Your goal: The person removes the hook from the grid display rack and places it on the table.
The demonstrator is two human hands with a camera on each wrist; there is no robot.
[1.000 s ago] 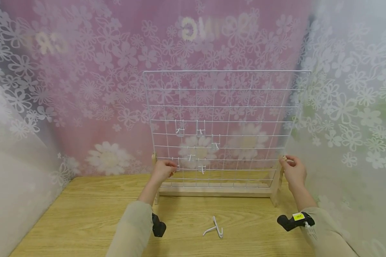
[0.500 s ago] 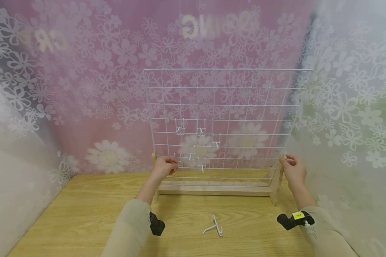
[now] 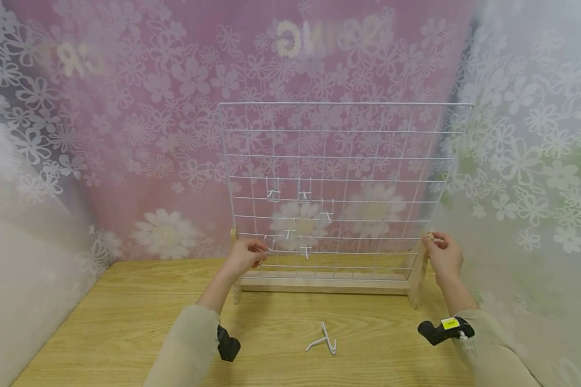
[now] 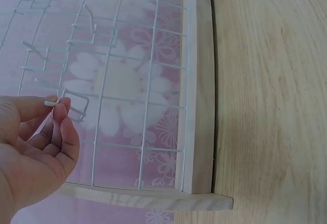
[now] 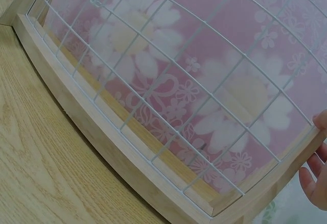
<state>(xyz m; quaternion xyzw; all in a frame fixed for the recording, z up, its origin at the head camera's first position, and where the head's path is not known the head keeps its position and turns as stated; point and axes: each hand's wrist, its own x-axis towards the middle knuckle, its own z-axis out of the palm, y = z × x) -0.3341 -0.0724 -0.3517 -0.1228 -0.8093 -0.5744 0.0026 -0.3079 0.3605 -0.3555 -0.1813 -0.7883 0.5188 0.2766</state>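
One loose hook (image 3: 323, 343), white wire, lies on the near part of the wooden table (image 3: 126, 322), between the two sleeves and well apart from either hand.

Farther in, the left hand (image 3: 244, 256) is at the lower left of the wire grid panel (image 3: 339, 177). Thumb and forefinger pinch the prong of a small white hook (image 4: 71, 104); remaining fingers loosely curled beneath. Wrist view shows that hook's square loop lying against the mesh in the lower rows, near the left post of the wooden stand (image 3: 319, 284). Whether it is fully seated over a wire cannot be told.

Right hand (image 3: 444, 253) at the far right end of the stand, fingers curled round the top of the right upright, steadying the frame. Little of this hand shows in its own wrist view.

Mounted hooks (image 3: 300, 212), several, sit in a loose cluster on the middle rows of the grid, right of and above the pinched one. Floral curtain behind.

Judgement: step in hand is working one hook at the mesh, left hand acting, right bracing. Next move likely calls for a small tilt of the prong so the loop catches or clears the horizontal wire, with the frame held firm against the push.
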